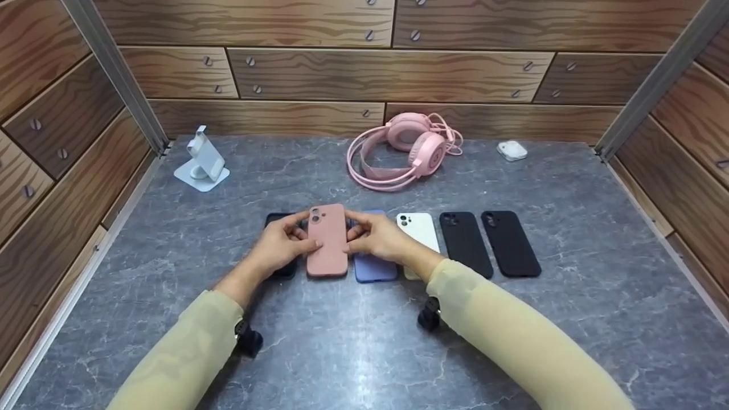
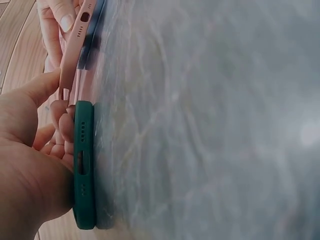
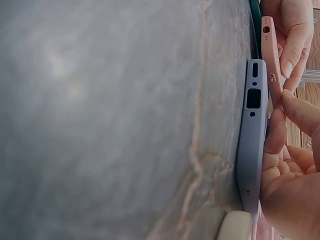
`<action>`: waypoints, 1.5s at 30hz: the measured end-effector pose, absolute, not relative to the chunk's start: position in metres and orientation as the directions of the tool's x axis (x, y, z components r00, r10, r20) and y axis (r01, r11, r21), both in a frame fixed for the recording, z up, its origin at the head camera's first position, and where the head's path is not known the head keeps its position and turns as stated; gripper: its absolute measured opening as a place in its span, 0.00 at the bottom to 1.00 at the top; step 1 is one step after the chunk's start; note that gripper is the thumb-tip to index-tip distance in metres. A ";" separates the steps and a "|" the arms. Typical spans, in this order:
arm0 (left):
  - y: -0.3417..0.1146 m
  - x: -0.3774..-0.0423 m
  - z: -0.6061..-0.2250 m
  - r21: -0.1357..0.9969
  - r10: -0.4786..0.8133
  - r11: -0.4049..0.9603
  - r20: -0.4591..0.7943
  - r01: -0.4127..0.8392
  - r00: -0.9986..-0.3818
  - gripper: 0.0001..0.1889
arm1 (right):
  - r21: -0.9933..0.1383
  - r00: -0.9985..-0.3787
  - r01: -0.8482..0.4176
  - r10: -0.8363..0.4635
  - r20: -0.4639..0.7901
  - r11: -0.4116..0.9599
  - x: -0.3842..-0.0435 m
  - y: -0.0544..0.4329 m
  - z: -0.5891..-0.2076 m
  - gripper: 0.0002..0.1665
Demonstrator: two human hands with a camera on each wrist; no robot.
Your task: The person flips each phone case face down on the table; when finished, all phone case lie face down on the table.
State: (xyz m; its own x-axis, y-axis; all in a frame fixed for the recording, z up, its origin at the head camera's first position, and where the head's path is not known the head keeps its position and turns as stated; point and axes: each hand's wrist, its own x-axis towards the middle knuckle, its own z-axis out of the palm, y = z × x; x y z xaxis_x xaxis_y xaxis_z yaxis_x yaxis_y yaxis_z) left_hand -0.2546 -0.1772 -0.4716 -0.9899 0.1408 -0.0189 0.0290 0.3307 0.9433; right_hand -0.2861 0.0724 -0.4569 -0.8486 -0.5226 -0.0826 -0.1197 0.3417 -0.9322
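Note:
Both hands grip a pink phone case [image 1: 327, 245] by its long sides, camera cutouts at the far end, thumbs on the near face. My left hand [image 1: 276, 245] is on its left edge, over a dark green phone case [image 2: 84, 165] that looks almost black in the head view. On the right edge, my right hand [image 1: 384, 236] pinches it above a lavender phone case [image 3: 251, 140]. In both wrist views the pink case is tilted, slightly above the row. The right hand and forearm partly cover the lavender case and a white phone case [image 1: 418, 228].
Two black phone cases, one [image 1: 467, 245] beside the white one and another [image 1: 511, 245] at the row's right end, lie on the grey marbled table [image 1: 353, 353]. Behind stand a white charging stand [image 1: 205, 162], pink headphones [image 1: 427, 151] and a small white object [image 1: 512, 150]. Wood-patterned walls enclose the table.

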 end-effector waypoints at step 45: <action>-0.180 -0.258 -0.473 0.930 0.160 0.367 -0.034 0.028 -0.986 0.33 | -0.912 -0.849 -0.138 -0.521 -0.092 0.386 -0.291 0.068 -0.461 0.42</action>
State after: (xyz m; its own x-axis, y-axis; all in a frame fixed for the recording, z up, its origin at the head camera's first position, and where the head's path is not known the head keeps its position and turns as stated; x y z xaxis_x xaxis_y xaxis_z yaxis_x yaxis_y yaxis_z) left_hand -0.2580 -0.1798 -0.4734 -0.9865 0.1604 -0.0335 0.0281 0.3670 0.9298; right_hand -0.2908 0.0675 -0.4607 -0.8487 -0.5208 -0.0915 -0.1383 0.3856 -0.9122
